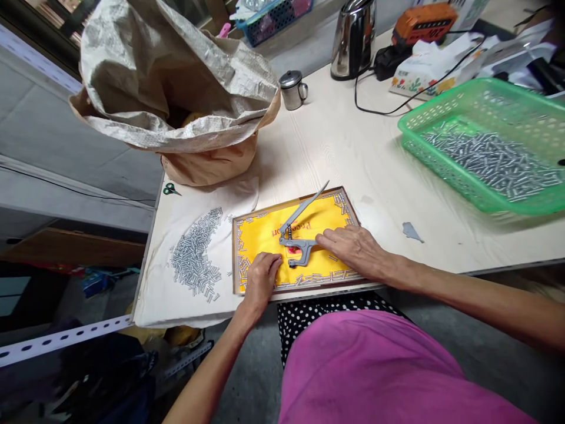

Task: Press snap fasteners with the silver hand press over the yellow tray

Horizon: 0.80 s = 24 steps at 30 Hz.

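A shallow wooden-framed tray [348, 203] with a yellow lining sits at the table's near edge. Small metal pieces line its inner borders. Grey hand pliers [300, 227] lie on the yellow lining, handles spread toward the far right. My left hand [260, 277] rests on the tray's near left part, fingers curled together just left of the pliers' jaw; what they pinch is hidden. My right hand [353, 247] lies flat on the tray, fingertips touching the pliers' lower handle.
A pile of small metal tubes [196, 253] lies on white cloth left of the tray. A green basket [468, 100] holds more at the right. A large open sack [176, 88], small green scissors [171, 189], a metal cup [293, 89] and a kettle [353, 38] stand beyond.
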Tool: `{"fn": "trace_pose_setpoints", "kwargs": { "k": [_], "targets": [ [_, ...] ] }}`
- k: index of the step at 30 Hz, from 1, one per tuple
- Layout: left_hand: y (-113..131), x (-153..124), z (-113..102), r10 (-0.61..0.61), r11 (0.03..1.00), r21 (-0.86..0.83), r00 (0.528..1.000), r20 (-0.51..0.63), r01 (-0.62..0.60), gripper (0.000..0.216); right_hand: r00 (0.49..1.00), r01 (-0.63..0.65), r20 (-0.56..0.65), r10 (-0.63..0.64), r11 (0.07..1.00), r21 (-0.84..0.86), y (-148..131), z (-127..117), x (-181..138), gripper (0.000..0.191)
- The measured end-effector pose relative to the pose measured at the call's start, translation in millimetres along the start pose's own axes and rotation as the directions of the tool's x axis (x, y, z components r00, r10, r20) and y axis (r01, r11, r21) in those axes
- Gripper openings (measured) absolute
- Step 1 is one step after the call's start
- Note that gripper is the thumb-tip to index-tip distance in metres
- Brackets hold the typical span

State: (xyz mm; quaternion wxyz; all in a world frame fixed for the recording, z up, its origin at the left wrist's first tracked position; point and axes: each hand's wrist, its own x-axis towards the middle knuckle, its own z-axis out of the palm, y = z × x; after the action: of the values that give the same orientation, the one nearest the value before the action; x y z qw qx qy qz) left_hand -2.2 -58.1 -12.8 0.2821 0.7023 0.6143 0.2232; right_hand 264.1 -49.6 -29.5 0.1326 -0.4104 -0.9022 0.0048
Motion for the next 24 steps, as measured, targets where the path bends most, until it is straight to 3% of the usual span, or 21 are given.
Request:
{"fn": "trace_pose_setpoints", "kwargs": {
  "k": [2, 4, 6, 14, 24],
  "targets": [
    [6, 0, -2, -0.191, 0.967, -0.165, 0.981, 0.017, 0.191, 0.025, 1.000, 0.012, -0.005, -0.012, 1.000, -0.008, 1, -2, -1, 0.018],
    [12, 1, -1, -0.352, 0.879, -0.317, 0.933, 0.077, 0.357, 0.036, 1.000, 0.024, -0.013, -0.024, 1.000, -0.015, 0, -3, -2, 0.018],
    [18, 1, 2, -0.416, 0.806, -0.405, 0.900, 0.131, 0.432, 0.042, 0.999, 0.035, -0.013, -0.036, 0.999, -0.021, -1, -3, -2, 0.020],
    [24, 3, 13, -0.461, 0.737, -0.462, 0.867, 0.189, 0.493, 0.043, 0.999, 0.043, -0.018, -0.043, 0.998, -0.042, -3, 3, 1, 0.019],
    [24, 12, 7, -0.486, 0.809, -0.176, 0.807, 0.334, 0.560, 0.026, 0.992, -0.015, 0.129, 0.004, 0.996, 0.089, -3, 8, 6, 0.018]
  ]
}}
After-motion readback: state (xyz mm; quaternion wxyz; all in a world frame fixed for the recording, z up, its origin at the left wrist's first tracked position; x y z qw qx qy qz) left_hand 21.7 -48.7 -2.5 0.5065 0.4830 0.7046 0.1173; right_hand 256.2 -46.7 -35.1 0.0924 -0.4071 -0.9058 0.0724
